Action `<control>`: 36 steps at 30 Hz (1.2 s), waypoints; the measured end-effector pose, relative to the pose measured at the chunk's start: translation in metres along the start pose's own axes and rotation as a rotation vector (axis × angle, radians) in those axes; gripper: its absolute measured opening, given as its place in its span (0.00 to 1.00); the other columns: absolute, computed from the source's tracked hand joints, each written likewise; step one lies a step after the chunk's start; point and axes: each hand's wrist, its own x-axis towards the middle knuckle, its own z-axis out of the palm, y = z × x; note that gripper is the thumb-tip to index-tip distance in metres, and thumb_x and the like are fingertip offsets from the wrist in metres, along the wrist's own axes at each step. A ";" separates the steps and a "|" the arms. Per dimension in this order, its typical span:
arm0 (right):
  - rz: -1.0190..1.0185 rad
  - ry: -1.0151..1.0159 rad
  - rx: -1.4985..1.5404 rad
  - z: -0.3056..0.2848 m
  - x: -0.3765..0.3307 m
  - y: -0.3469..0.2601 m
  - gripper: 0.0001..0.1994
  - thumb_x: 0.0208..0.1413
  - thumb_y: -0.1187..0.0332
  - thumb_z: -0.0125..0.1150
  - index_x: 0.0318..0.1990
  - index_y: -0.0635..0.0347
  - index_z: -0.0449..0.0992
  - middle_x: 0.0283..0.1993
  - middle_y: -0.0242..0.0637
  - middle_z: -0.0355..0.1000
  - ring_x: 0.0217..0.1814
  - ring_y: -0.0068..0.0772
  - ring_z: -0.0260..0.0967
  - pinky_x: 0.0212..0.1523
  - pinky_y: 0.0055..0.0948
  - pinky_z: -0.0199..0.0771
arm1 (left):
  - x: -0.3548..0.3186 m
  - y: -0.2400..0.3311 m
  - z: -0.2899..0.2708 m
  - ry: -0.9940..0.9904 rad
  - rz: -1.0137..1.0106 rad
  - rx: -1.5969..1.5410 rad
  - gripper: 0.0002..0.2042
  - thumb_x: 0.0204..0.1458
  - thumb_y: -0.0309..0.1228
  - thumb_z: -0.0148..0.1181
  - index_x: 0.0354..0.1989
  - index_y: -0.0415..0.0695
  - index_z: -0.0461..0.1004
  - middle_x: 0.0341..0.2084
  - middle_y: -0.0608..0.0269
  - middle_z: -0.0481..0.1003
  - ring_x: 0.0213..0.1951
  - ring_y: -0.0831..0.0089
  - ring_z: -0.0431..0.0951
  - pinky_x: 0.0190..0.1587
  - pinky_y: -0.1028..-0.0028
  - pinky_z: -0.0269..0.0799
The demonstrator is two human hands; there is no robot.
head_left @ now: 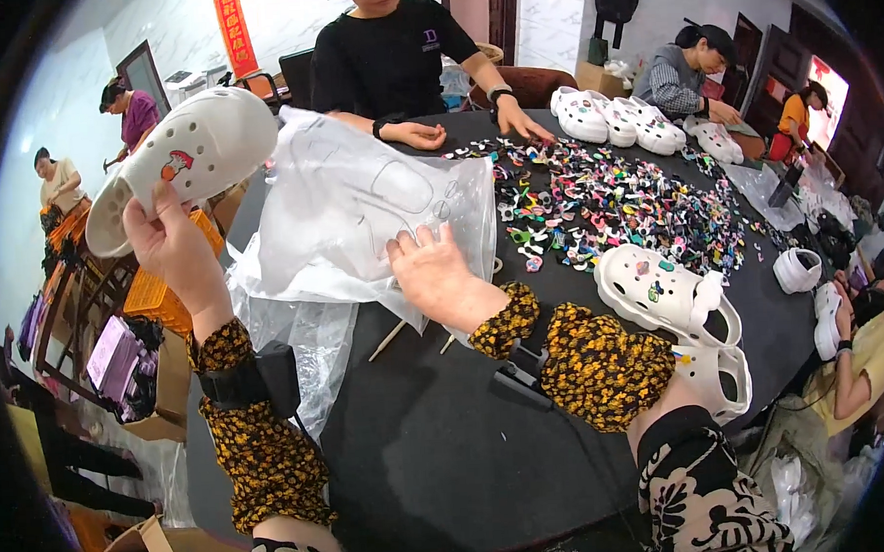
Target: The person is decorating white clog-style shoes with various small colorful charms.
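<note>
Near edge, 6 o'clock: both forearms in yellow-and-black patterned sleeves come up from the bottom, a black strap device on each wrist. Patterned fabric at the very bottom is cut off by the frame.

Left hand point(169, 246), 10 o'clock: raised off the table, fingers closed around the heel end of a white perforated foam clog point(182, 161) carrying a small mushroom-shaped charm. Sole side mostly faces away; the palm hides the heel strap.

Right hand point(430, 269), centre: palm down, fingers spread flat on a clear crinkled plastic bag point(360, 206), not closed on it. Bag lies on the round black table point(439, 444) and overhangs its left edge. Something pale shows through the film, can't make out what. Two thin wooden sticks point(390, 339) poke out from under the bag, ends hidden.

3 o'clock: pair of white clogs with charms point(675, 310) stacked at the table edge, lower one partly covered.

1 o'clock: wide scatter of small multicoloured shoe charms point(607, 205), too small to tell apart. Beyond it, a row of white clogs point(618, 118).

12 o'clock: person in a black T-shirt point(388, 56), both hands on the table. More seated people at 2 and 4 o'clock, partly cut off by the fisheye rim.

9 o'clock: orange plastic crates point(162, 298), cardboard boxes, two people standing by a white wall with a red hanging banner point(235, 30).
</note>
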 end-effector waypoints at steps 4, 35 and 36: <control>-0.040 -0.067 -0.060 0.002 -0.002 -0.010 0.18 0.53 0.67 0.48 0.50 0.62 0.72 0.47 0.40 0.70 0.52 0.39 0.66 0.54 0.53 0.55 | -0.005 0.010 0.000 0.005 0.054 0.047 0.10 0.59 0.32 0.55 0.43 0.38 0.70 0.33 0.67 0.73 0.34 0.82 0.73 0.35 0.82 0.72; 0.752 -0.229 0.518 -0.186 -0.395 0.268 0.17 0.55 0.71 0.53 0.53 0.63 0.73 0.49 0.44 0.75 0.50 0.31 0.72 0.52 0.27 0.68 | -0.223 0.211 0.111 -1.472 0.377 -0.066 0.15 0.42 0.20 0.61 0.41 0.37 0.72 0.41 0.48 0.73 0.46 0.51 0.72 0.49 0.60 0.68; 0.720 -0.188 0.558 -0.172 -0.409 0.275 0.18 0.54 0.73 0.52 0.53 0.63 0.73 0.49 0.43 0.75 0.50 0.30 0.72 0.53 0.27 0.68 | -0.247 0.228 0.116 -1.581 0.363 -0.142 0.15 0.44 0.24 0.62 0.42 0.37 0.71 0.42 0.50 0.73 0.42 0.53 0.74 0.46 0.59 0.69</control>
